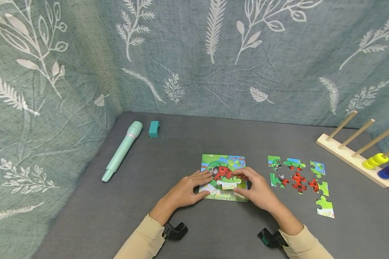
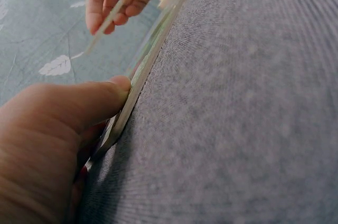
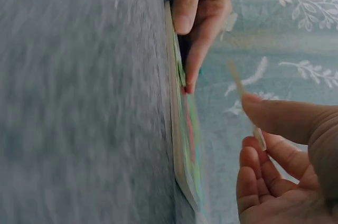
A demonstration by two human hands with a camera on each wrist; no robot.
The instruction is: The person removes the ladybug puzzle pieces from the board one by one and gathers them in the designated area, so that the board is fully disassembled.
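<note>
A ladybird puzzle board [image 1: 227, 197] lies flat on the dark cloth, its picture showing a red ladybird on green. Resting on its left side is my left hand [image 1: 188, 189], fingers stretched over the picture and thumb against the lower left part. My right hand [image 1: 257, 189] pinches a green-and-white puzzle piece [image 1: 228, 185] between thumb and fingers. Both wrist views show this piece [image 3: 259, 137] raised and tilted above the board. It hides part of the picture in the head view. Several loose puzzle pieces [image 1: 299, 181] lie spread out to the right of the board.
A wooden peg stacker [image 1: 340, 146] with yellow rings [image 1: 375, 160] and dark blue rings [image 1: 388, 172] stands at the far right. Toward the back left lie a mint-green microphone-shaped stick [image 1: 122, 151] and a small teal block [image 1: 153, 128]. A leaf-patterned curtain [image 1: 194, 86] hangs behind.
</note>
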